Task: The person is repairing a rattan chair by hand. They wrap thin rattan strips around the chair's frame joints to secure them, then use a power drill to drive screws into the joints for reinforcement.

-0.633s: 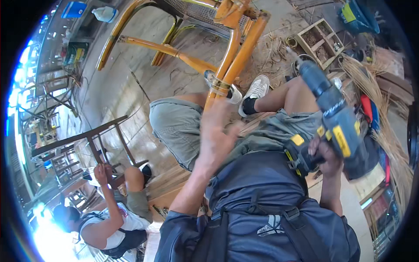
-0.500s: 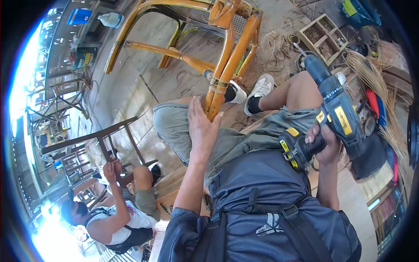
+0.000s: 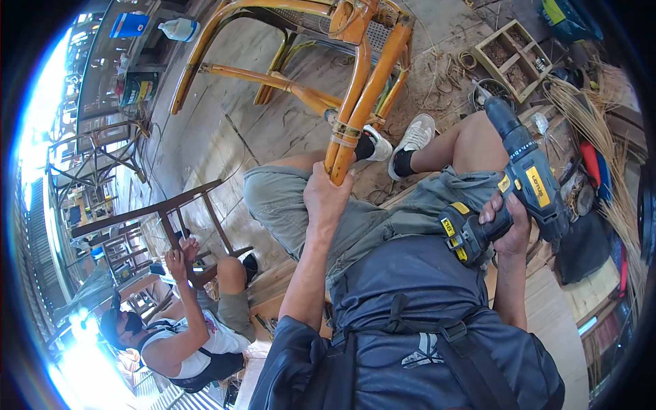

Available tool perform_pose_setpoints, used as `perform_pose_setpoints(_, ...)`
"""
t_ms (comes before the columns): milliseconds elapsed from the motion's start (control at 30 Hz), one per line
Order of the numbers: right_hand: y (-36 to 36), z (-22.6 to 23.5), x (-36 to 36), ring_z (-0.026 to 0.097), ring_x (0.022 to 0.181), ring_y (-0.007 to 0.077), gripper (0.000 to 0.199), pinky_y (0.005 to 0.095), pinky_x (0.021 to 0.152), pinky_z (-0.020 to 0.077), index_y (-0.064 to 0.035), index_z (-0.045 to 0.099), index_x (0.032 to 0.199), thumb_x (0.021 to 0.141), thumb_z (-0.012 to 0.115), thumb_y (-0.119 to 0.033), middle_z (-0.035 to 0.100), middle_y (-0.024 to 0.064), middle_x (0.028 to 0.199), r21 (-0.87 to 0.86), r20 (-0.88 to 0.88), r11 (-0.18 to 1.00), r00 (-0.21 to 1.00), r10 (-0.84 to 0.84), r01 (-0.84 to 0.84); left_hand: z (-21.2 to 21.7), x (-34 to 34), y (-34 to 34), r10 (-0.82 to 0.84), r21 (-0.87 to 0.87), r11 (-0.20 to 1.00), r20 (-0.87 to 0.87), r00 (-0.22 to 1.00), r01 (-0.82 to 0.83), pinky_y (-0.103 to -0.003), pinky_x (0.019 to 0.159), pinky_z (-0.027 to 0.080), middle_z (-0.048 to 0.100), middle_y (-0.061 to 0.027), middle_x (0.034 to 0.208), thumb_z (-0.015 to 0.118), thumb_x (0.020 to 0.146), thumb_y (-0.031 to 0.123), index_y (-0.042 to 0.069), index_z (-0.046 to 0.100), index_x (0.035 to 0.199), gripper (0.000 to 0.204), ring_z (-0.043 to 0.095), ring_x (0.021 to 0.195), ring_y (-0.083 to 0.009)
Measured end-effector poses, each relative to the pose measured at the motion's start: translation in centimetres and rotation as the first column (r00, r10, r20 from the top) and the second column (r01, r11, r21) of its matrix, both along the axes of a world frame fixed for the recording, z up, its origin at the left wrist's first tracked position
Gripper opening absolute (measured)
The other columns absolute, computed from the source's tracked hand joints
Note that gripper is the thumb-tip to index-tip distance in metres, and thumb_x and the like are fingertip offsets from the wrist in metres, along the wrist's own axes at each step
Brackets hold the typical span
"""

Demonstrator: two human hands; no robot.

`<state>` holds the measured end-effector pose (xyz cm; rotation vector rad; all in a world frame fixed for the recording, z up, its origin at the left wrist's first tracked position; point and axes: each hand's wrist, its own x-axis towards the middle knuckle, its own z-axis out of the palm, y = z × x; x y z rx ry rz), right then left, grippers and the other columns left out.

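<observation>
My left hand (image 3: 326, 198) is closed round the end of a rattan chair's paired legs, just below a bound joint. The orange-brown chair (image 3: 361, 102) lies tipped over on the floor in front of me, its dark woven panel partly beyond the upper edge. In my right hand (image 3: 509, 229) is a dark cordless drill (image 3: 529, 174) with a yellow label, held by its handle. The drill's nose points up and away, apart from the chair, and its battery lies close to my stomach.
A divided wooden box (image 3: 512, 61) with small bits stands at the far right. Long rattan strips (image 3: 601, 137) and a dark cloth (image 3: 584, 249) lie beside the drill. At left, a co-worker (image 3: 181, 342) sits by a dark wooden frame (image 3: 164, 212). Fibre scraps litter the floor.
My left hand has wrapped round the leg end, where its fingers lay stretched along it before. The drill stays in my right hand. The co-worker's hands have shifted slightly.
</observation>
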<state>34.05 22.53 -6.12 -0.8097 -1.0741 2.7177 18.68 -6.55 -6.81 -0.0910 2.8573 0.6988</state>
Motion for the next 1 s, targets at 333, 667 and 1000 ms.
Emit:
perform_pose_setpoints(333,1.3,2.0,0.9,0.051,0.067,0.0176,0.028,0.0346,0.063,0.046,-0.0049,0.047,0.102,0.091,0.055,-0.03,0.048,0.0043,0.079,-0.022,0.039,0.997,0.996,-0.076,0.077,-0.2,0.1,-0.2,-0.006,0.0,1.0,-0.021,1.0,0.006,-0.045,0.068,0.05,0.064,-0.0195,0.079,0.074,0.075,0.032,0.003,0.054,0.098,0.042,0.064,0.076,-0.0377)
perform_pose_setpoints(667,9.5,4.4,7.8,0.052,0.068,0.0149,0.027,0.0312,0.06,0.0478,-0.0074,0.049,0.106,0.094,0.056,-0.03,0.049,0.0031,0.082,0.22,0.125,0.947,0.956,-0.265,0.233,-1.0,0.0,0.0,-0.008,0.043,0.999,-0.055,0.998,0.01,-0.046,0.068,0.049,0.063,-0.0196,0.078,0.075,0.074,0.029,0.002,0.054,0.097,0.041,0.063,0.074,-0.0378)
perform_pose_setpoints(1000,10.4,-1.0,12.1,0.054,0.05,0.0121,0.019,0.0242,0.043,0.0414,-0.009,0.059,0.084,0.082,0.072,-0.022,0.054,-0.0014,0.063,0.565,0.497,0.777,0.637,-0.589,0.277,0.2,-0.2,0.2,-0.006,-0.027,1.0,-0.011,1.0,0.006,-0.042,0.073,0.05,0.065,-0.0224,0.088,0.074,0.077,0.03,-0.001,0.056,0.102,0.044,0.065,0.082,-0.0361)
